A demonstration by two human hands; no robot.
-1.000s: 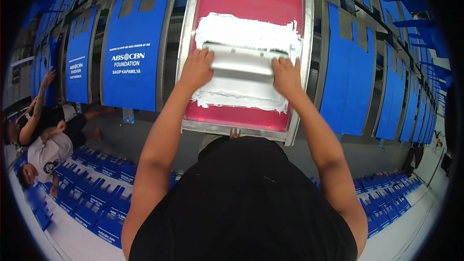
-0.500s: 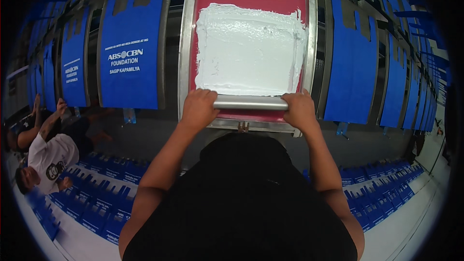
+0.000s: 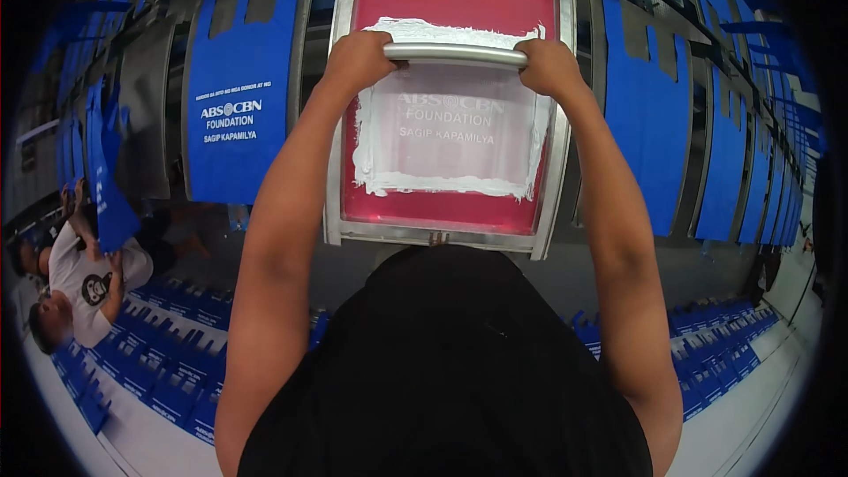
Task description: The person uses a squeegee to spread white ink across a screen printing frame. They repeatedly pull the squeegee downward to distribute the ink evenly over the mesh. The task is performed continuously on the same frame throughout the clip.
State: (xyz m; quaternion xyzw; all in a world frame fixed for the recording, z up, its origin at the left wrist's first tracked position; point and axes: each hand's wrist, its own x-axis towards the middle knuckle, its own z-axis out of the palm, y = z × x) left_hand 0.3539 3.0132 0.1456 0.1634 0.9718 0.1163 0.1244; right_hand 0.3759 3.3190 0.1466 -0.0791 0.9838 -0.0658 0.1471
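Metal squeegee bar (image 3: pixel 456 54) at far end of pink screen frame (image 3: pixel 346 106), on white ink (image 3: pixel 442 184). Left hand (image 3: pixel 358 58), right hand (image 3: pixel 549 67) wrapped tight round bar ends. Prob. stiff, light; ink makes it slick. Grip ends, even pressure. Blue bag (image 3: pixel 231 93) just left.

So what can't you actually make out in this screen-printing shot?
- Head view: the squeegee blade, hidden behind its metal bar and both hands, left hand, right hand.
- What lies under the red screen: covered by mesh and white ink.
- The far blue bags: too small and bent at the rim.
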